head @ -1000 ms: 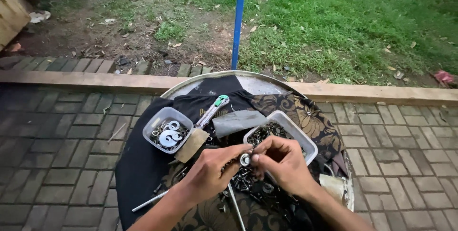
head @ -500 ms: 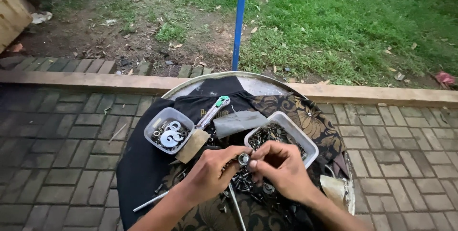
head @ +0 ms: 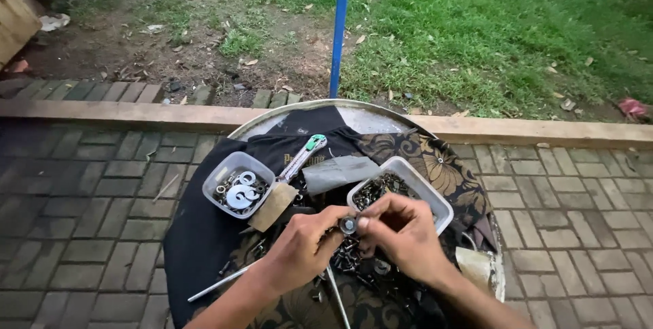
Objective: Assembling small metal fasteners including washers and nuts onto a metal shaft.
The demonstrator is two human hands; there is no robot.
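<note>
Hands barely shifted; nut (head: 349,224) stays mid-frame.
Left hand (head: 303,247), right hand (head: 401,234) both pinch it: small, rigid, slippery; hold flats.

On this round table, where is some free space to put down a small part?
Bare metal shows at the far rim, beyond the black cloth. The cloth left of the washer tub is open too. Crowded: around both hands, the screw tray and loose screws.

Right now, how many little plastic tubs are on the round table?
2. One clear tub with washers sits on the left beside the utility knife. The other tub, full of dark screws, sits just beyond the right hand. Cloths may hide more.
</note>
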